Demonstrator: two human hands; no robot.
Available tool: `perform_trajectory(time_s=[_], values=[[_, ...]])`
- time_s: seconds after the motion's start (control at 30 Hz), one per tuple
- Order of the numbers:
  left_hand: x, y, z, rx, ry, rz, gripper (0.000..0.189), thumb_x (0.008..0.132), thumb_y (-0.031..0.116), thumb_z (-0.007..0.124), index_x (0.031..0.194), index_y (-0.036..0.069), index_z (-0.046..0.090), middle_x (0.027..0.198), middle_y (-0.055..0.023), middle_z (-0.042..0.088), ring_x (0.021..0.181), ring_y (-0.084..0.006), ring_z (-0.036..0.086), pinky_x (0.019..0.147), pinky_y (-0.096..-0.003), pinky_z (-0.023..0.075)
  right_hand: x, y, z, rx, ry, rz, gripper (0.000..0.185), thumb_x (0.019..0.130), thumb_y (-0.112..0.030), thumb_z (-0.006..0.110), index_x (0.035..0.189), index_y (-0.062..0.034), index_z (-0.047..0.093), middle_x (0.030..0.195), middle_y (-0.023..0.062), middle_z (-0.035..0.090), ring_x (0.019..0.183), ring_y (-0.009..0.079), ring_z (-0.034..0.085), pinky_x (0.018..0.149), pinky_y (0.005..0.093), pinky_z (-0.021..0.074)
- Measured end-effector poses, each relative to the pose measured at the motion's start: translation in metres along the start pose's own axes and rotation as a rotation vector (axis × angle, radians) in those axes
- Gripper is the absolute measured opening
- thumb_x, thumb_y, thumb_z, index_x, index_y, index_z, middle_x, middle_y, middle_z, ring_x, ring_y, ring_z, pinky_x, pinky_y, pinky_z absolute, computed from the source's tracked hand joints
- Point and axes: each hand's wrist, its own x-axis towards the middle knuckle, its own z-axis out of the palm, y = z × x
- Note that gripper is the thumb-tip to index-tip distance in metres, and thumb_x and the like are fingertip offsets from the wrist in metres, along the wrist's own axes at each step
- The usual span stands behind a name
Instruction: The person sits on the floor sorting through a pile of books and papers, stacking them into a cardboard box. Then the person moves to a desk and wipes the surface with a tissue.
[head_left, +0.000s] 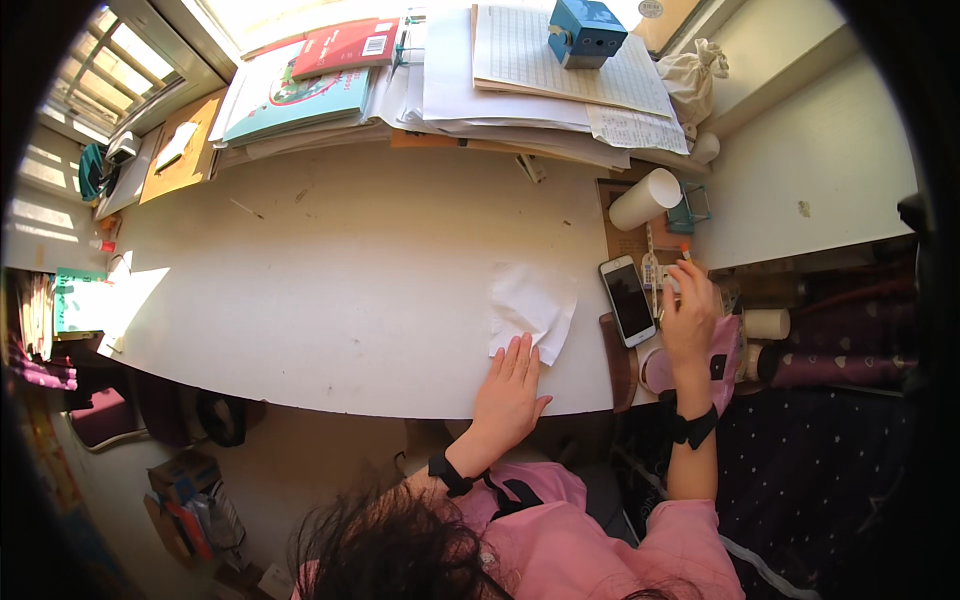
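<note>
My left hand (508, 396) lies palm down, with its fingertips on the lower edge of a creased white sheet (534, 309), which looks like thin paper or tissue. The thumb points away to the right. At the right side of the desk, my right hand (690, 315) reaches over small items, fingers bent. A small white object (672, 282) shows by its thumb and fingertips; whether it is gripped is unclear. Just left of that hand is a white smartphone (628, 301) with a dark screen. An orange-tipped item (685, 252) pokes out beyond the fingers.
A white cylinder (645, 199) stands behind the right hand. Papers (510, 97), books (300, 101) and a blue pencil sharpener (586, 34) line the back of the white desk (322, 277). A brown object (619, 364) sits at the front edge, beside a pink pouch (724, 356).
</note>
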Motion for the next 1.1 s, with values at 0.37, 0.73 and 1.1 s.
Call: perform_trajectory(time_s=[0.37,0.73,1.1], values=[[-0.04,-0.02,-0.05,-0.094,0.155,-0.181,0.062,0.079,0.018,0.066,0.128,-0.011,0.04,0.138,-0.0279,0.036,0.129,-0.0408,0.035,0.106,-0.0483,0.0292,0.012,-0.085,0.116,0.106,-0.443,-0.162,0.051,0.09,-0.019,0.049,0.133,0.0041,0.033,0.14,0.0209,0.036,0.132,0.037,0.03,0.11,0.052,0.0176],[-0.044,-0.015,-0.05,-0.337,0.242,0.033,0.057,0.076,0.008,0.065,0.128,-0.006,0.045,0.134,-0.026,0.042,0.128,-0.0409,0.038,0.105,-0.0494,0.0303,-0.05,-0.159,0.035,1.474,-0.742,0.468,0.04,0.089,-0.004,0.055,0.128,0.0004,0.049,0.127,0.0138,0.053,0.119,0.0201,0.046,0.099,0.0308,0.0364],[0.065,-0.076,-0.045,-0.075,0.502,0.001,0.027,0.078,0.004,0.058,0.105,0.003,0.06,0.115,-0.017,0.057,0.108,-0.0341,0.052,0.094,-0.0451,0.0413,0.025,-0.078,0.075,0.415,0.104,-0.044,0.047,0.076,0.014,0.039,0.115,-0.0023,0.061,0.122,0.0168,0.056,0.113,0.0331,0.053,0.099,0.0369,0.0392]])
